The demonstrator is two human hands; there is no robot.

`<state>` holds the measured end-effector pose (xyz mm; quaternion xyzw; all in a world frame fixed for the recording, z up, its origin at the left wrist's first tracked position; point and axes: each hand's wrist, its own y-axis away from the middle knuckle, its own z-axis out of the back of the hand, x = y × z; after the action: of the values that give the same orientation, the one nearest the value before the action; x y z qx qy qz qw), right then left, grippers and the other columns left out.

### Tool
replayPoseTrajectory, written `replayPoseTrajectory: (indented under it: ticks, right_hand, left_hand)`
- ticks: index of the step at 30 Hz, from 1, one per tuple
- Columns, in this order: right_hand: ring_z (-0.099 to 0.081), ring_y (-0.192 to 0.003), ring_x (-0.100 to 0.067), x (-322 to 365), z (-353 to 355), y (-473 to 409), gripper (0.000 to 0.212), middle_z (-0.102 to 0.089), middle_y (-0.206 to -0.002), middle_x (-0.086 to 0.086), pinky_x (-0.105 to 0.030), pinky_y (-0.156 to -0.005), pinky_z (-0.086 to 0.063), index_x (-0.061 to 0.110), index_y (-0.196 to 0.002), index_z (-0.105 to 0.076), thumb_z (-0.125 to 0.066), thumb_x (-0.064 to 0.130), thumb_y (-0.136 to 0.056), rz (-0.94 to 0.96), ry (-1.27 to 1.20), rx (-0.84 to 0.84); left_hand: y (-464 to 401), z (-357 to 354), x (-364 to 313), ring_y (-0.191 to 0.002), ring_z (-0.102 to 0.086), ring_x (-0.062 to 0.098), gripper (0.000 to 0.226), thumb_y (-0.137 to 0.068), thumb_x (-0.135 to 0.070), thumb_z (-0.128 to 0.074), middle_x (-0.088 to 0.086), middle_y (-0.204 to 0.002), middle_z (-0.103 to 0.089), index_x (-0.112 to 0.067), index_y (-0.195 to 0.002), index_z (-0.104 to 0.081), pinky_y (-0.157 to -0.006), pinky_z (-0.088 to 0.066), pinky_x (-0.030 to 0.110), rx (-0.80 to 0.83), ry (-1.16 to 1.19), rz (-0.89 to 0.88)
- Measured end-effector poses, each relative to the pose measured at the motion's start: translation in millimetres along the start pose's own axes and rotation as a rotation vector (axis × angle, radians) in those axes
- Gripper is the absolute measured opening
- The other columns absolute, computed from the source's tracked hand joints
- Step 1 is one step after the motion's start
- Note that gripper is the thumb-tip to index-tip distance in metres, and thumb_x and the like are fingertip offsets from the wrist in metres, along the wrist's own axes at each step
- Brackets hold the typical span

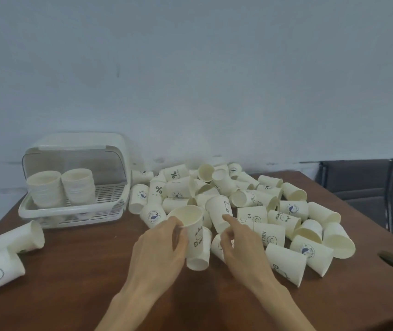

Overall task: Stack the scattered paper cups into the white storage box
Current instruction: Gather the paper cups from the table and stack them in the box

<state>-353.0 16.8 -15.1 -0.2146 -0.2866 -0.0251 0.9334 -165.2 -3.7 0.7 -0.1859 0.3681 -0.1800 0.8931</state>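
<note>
A brown wooden table (76, 271) bears the white storage box (76, 177) at ten o'clock, lid up, two cup stacks (61, 187) inside. Loose paper cups (250, 206) heap from centre toward three o'clock. The left hand (159, 244) grips an upright "Bear" cup (194, 235). The right hand (238, 244), fingers loosely curled and index extended, holds nothing and touches an inverted cup (219, 211).

My only view, head-worn, looks forward and down across the brown surface (71, 283) toward the pale wall (190, 68). My hands (157, 254) sit close at the bottom edge; the white storage box (76, 211) stands farther off, left.
</note>
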Motion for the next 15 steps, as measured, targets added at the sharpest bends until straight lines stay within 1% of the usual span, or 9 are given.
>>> replayPoseTrajectory:
  ticks: [2,4,6,8,10,11,13,15]
  right_hand:
    - [-0.052,-0.100,-0.010,-4,0,-9,0.044,-0.063,-0.101,0.007,-0.022,-0.079,-0.033,0.026,-0.140,-0.042,-0.043,0.022,-0.096,-0.008,-0.001,-0.016]
    - [-0.052,-0.097,-0.010,-9,0,-18,0.043,-0.063,-0.099,0.006,-0.022,-0.077,-0.031,0.026,-0.139,-0.043,-0.043,0.022,-0.096,-0.008,0.004,-0.024]
    - [-0.051,-0.095,-0.009,-13,1,-27,0.044,-0.062,-0.097,0.007,-0.022,-0.079,-0.034,0.025,-0.140,-0.042,-0.043,0.022,-0.096,0.002,0.006,-0.016]
    - [-0.051,-0.094,-0.008,-17,2,-36,0.044,-0.061,-0.094,0.009,-0.024,-0.082,-0.038,0.025,-0.140,-0.042,-0.044,0.021,-0.096,0.021,0.008,-0.008]
    - [-0.051,-0.095,-0.008,-21,5,-46,0.043,-0.061,-0.094,0.011,-0.026,-0.085,-0.040,0.026,-0.139,-0.043,-0.045,0.021,-0.096,0.030,0.007,-0.014]
    - [-0.052,-0.096,-0.008,-24,6,-51,0.042,-0.061,-0.095,0.011,-0.026,-0.086,-0.041,0.027,-0.138,-0.043,-0.045,0.022,-0.096,0.033,0.006,-0.024]
    - [-0.053,-0.096,-0.008,-31,9,-61,0.041,-0.062,-0.096,0.011,-0.027,-0.087,-0.041,0.029,-0.136,-0.045,-0.046,0.022,-0.095,0.037,0.006,-0.037]
    - [-0.053,-0.094,-0.008,-39,13,-71,0.041,-0.062,-0.092,0.012,-0.027,-0.086,-0.041,0.028,-0.134,-0.047,-0.047,0.019,-0.094,0.048,0.002,-0.038]
  left_hand:
    - [-11,-5,0,-0.063,-0.053,0.014,0.014,-0.091,-0.038,-0.049,-0.010,-0.064,-0.054,-0.030,-0.080,-0.051,-0.059,-0.045,0.035,-0.009,0.019,0.004]
    - [-21,-11,0,-0.062,-0.052,0.012,0.013,-0.091,-0.038,-0.049,-0.010,-0.064,-0.054,-0.031,-0.081,-0.052,-0.058,-0.043,0.034,-0.017,0.040,0.012]
    - [-29,-19,-1,-0.062,-0.052,0.009,0.011,-0.090,-0.037,-0.050,-0.011,-0.063,-0.054,-0.032,-0.080,-0.052,-0.055,-0.039,0.030,-0.026,0.061,0.021]
    - [-37,-27,-3,-0.062,-0.051,0.005,0.011,-0.090,-0.035,-0.051,-0.012,-0.063,-0.054,-0.033,-0.079,-0.052,-0.054,-0.034,0.023,-0.025,0.078,0.023]
    - [-45,-35,-6,-0.062,-0.051,0.003,0.011,-0.091,-0.034,-0.052,-0.014,-0.064,-0.055,-0.033,-0.080,-0.053,-0.054,-0.032,0.019,-0.020,0.092,0.022]
    - [-50,-39,-8,-0.063,-0.051,0.004,0.010,-0.091,-0.034,-0.052,-0.014,-0.065,-0.055,-0.033,-0.081,-0.053,-0.055,-0.034,0.020,-0.017,0.102,0.022]
    - [-59,-46,-11,-0.063,-0.052,0.005,0.010,-0.092,-0.034,-0.052,-0.015,-0.067,-0.057,-0.032,-0.082,-0.055,-0.058,-0.040,0.026,-0.025,0.127,0.013]
    - [-68,-55,-16,-0.064,-0.052,0.006,0.010,-0.091,-0.035,-0.051,-0.015,-0.066,-0.056,-0.032,-0.083,-0.055,-0.060,-0.045,0.030,-0.041,0.134,-0.002]
